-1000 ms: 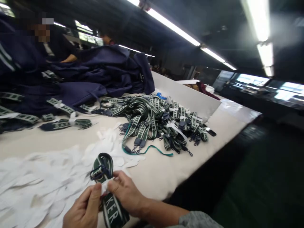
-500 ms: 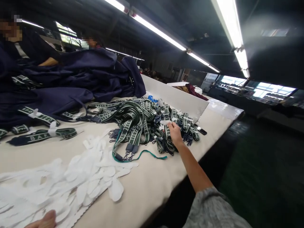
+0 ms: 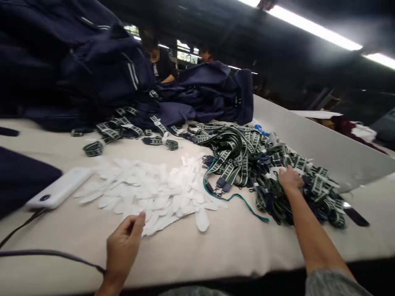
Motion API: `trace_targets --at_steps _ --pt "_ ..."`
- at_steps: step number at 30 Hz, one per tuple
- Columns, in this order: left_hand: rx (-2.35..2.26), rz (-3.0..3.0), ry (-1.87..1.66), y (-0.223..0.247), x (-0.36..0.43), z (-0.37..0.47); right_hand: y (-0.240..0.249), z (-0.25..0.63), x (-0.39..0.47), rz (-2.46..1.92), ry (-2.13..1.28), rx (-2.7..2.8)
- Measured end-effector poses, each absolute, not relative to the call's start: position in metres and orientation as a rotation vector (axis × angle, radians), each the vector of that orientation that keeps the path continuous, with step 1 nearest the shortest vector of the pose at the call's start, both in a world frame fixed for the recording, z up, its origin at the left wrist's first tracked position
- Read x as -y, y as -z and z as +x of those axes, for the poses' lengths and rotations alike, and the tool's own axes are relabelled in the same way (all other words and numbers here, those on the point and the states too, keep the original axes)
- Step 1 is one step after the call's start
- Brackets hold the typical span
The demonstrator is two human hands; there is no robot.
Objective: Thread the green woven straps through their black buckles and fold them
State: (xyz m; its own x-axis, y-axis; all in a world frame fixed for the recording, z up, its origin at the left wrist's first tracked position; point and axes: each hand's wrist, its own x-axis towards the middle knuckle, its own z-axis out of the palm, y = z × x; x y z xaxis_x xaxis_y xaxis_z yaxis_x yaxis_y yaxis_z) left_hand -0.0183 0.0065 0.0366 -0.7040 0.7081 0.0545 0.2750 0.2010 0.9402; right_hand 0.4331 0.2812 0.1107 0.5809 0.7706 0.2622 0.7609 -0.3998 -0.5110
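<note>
My right hand [image 3: 290,179] is on the right part of a heap of green and white lettered straps [image 3: 234,144], its fingers closed at a white strip wrapped round a bundle; the fingertips are partly hidden. Near the table's front edge, my left hand [image 3: 126,240] hovers with curled fingers, thumb near the fingertips, and whether something small is between them does not show. Just beyond it lies a spread of white paper-like strips [image 3: 138,185]. A teal cord [image 3: 247,201] trails from the strap heap.
Dark navy garments [image 3: 101,70] are piled at the back left. A white device [image 3: 60,189] with a cable lies at the left. Low grey board [image 3: 296,131] stands behind the straps; a dark phone-like object [image 3: 356,216] lies right. People stand beyond.
The view has swung left and down, bringing the white device and more navy garments into sight. My left hand now shows fully; my right hand remains at the strap heap.
</note>
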Motion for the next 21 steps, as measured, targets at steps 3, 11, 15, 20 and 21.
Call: trace_targets --at_steps 3,11,15,20,21 --pt "-2.15 0.819 -1.544 -0.031 0.003 -0.03 -0.105 0.413 -0.278 -1.979 0.305 1.34" --pt "-2.24 0.642 -1.541 -0.015 0.011 -0.045 -0.049 0.224 -0.26 -1.216 -0.817 1.892" --pt "-2.311 0.641 -1.492 -0.008 -0.001 -0.061 -0.036 0.158 -0.305 -1.198 -0.694 2.001" --pt "-2.331 0.536 -1.505 0.026 -0.009 -0.082 -0.05 0.116 -0.367 -1.223 -0.465 2.126" --pt "-2.313 0.506 -1.558 0.034 -0.01 -0.084 -0.053 0.108 -0.377 -1.219 -0.442 2.158"
